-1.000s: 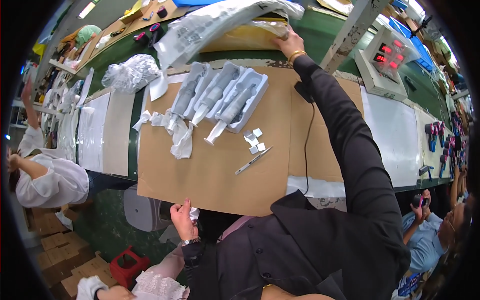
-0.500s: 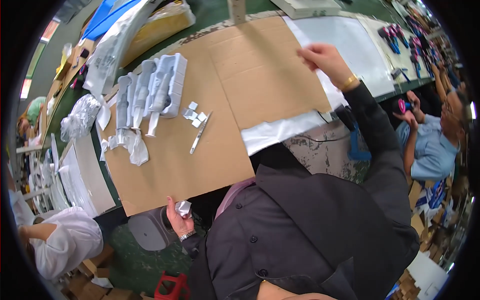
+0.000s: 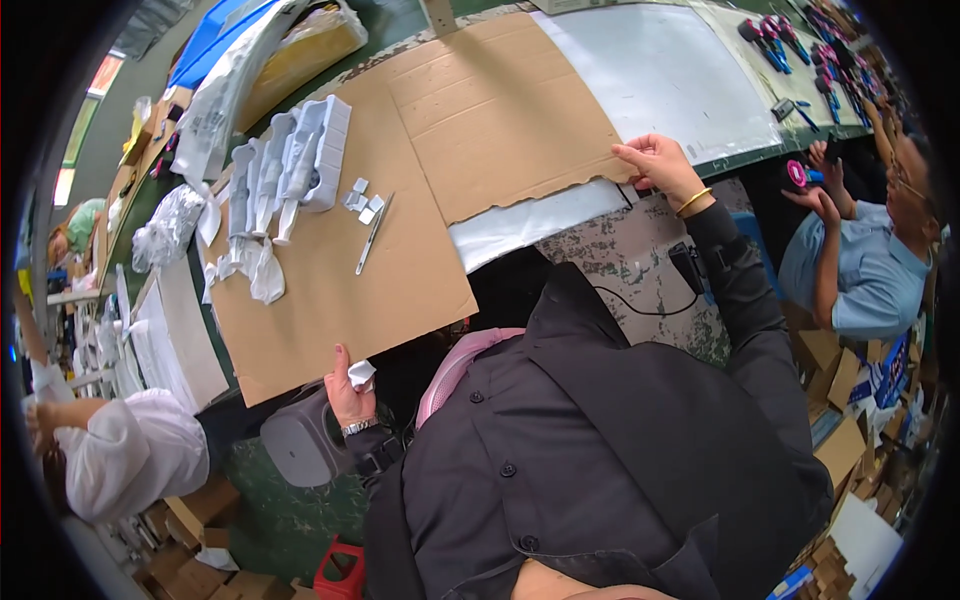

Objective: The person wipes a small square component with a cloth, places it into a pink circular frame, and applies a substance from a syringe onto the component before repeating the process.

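Note:
My left hand (image 3: pixel 350 398) is closed around a crumpled white tissue (image 3: pixel 361 375), just below the near left edge of a brown cardboard sheet (image 3: pixel 400 275). The fingers of my right hand (image 3: pixel 662 172) pinch the sheet's right corner. On the cardboard's left half, pale grey moulded trays (image 3: pixel 325 165) hold several syringe-like tubes (image 3: pixel 300 170). A few small white blocks (image 3: pixel 364 199) lie right of them, beside a thin silvery pen-like tool (image 3: pixel 374 236). A limp white cloth (image 3: pixel 266 275) rests below the trays.
Crumpled clear plastic (image 3: pixel 165 225) lies left of the cardboard. A white sheet (image 3: pixel 660 85) covers the table at far right, with pink and blue handheld tools (image 3: pixel 772 42) beyond. A co-worker in blue (image 3: pixel 865 260) sits at right; another in white (image 3: pixel 130 455) at left. A red stool (image 3: pixel 340 570) stands below.
My right hand has come down from above the white sheet to the cardboard's right corner and closed on it. My left hand keeps the tissue. The whole view has shifted slightly.

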`<action>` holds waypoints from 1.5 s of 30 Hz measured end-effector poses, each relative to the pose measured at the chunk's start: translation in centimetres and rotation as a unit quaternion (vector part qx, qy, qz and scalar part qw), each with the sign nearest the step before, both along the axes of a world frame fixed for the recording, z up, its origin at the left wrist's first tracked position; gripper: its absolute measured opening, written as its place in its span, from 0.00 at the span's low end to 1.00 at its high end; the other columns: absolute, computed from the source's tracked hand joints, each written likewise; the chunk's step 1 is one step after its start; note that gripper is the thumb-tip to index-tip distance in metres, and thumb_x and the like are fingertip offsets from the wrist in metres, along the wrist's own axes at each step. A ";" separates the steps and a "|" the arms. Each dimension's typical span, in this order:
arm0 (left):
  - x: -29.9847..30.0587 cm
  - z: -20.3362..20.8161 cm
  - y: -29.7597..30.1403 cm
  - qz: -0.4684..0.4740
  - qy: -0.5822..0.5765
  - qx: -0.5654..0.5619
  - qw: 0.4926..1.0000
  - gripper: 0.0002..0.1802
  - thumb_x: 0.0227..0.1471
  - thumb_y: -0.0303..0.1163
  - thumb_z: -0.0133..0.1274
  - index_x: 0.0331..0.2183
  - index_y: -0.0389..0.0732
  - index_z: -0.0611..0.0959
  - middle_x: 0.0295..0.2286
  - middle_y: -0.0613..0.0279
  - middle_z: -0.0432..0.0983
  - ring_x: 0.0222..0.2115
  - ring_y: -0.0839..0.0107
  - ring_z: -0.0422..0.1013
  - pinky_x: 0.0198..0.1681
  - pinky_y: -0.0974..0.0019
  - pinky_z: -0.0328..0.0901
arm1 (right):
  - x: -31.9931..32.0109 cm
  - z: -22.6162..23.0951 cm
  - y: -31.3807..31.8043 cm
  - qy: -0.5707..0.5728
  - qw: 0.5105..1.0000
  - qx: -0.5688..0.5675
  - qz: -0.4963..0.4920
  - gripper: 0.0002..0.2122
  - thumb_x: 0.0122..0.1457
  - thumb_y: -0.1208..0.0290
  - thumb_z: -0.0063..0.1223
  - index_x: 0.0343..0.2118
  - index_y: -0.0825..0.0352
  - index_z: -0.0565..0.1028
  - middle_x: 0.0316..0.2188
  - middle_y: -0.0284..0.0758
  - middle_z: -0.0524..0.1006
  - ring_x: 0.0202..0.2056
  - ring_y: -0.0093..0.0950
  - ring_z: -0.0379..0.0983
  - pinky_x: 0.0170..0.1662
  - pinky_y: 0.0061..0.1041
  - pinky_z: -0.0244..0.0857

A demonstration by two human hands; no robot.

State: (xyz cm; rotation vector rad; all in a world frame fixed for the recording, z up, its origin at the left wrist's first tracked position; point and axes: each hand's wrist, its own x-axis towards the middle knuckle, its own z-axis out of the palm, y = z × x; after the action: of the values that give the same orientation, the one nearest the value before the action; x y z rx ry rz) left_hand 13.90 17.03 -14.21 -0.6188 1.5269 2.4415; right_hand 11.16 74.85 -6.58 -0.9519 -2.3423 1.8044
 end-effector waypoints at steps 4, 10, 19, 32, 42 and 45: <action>-0.1 0.3 0.9 0.012 0.005 0.004 1.000 0.10 0.64 0.38 0.53 0.30 0.47 0.78 0.14 0.76 0.68 0.09 0.86 0.58 0.11 0.77 0.51 | 0.3 -1.0 -1.3 0.099 0.991 -0.076 0.049 0.22 0.58 0.67 0.65 0.54 0.69 0.74 0.24 0.28 0.78 0.20 0.14 0.70 0.22 0.13 0.66; -0.3 0.5 1.2 0.020 0.012 0.009 1.000 0.08 0.63 0.37 0.54 0.32 0.46 0.79 0.16 0.75 0.70 0.09 0.85 0.57 0.11 0.78 0.50 | 2.6 -1.1 -2.0 0.079 0.993 -0.078 0.045 0.26 0.58 0.72 0.64 0.60 0.66 0.70 0.24 0.28 0.79 0.18 0.12 0.69 0.20 0.12 0.64; -0.3 1.4 2.6 0.017 0.013 0.004 1.000 0.09 0.62 0.39 0.56 0.35 0.44 0.79 0.22 0.71 0.75 0.10 0.84 0.58 0.11 0.79 0.49 | 5.1 -1.2 -2.8 0.063 0.996 -0.066 0.019 0.27 0.57 0.72 0.64 0.60 0.65 0.70 0.23 0.26 0.78 0.17 0.10 0.66 0.18 0.10 0.60; -0.6 1.3 1.7 -0.035 -0.008 -0.055 0.998 0.15 0.60 0.43 0.58 0.35 0.41 0.79 0.23 0.65 0.77 0.12 0.84 0.61 0.11 0.80 0.47 | 8.2 -2.1 -3.3 0.058 0.998 -0.035 -0.014 0.26 0.58 0.71 0.64 0.60 0.64 0.70 0.21 0.22 0.75 0.17 0.09 0.62 0.19 0.10 0.56; -0.6 1.1 1.5 -0.025 -0.001 -0.033 0.999 0.13 0.60 0.42 0.58 0.35 0.43 0.79 0.21 0.67 0.77 0.12 0.84 0.63 0.10 0.80 0.50 | 8.6 -2.7 -4.5 0.080 0.989 -0.087 -0.091 0.21 0.59 0.70 0.62 0.55 0.66 0.72 0.26 0.27 0.78 0.19 0.14 0.70 0.20 0.12 0.62; -0.8 1.2 1.5 -0.040 -0.004 -0.035 0.999 0.12 0.60 0.42 0.58 0.36 0.44 0.79 0.22 0.68 0.77 0.12 0.84 0.64 0.10 0.80 0.50 | 8.6 -2.8 -4.7 0.093 0.982 -0.110 -0.122 0.18 0.60 0.70 0.62 0.52 0.65 0.73 0.28 0.28 0.79 0.20 0.16 0.72 0.20 0.13 0.64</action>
State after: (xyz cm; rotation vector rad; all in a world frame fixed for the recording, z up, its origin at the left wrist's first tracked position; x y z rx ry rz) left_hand 13.14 18.57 -13.03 -0.5676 1.6070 2.3345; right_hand 19.79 70.14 -9.37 -0.9935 -1.8572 1.9803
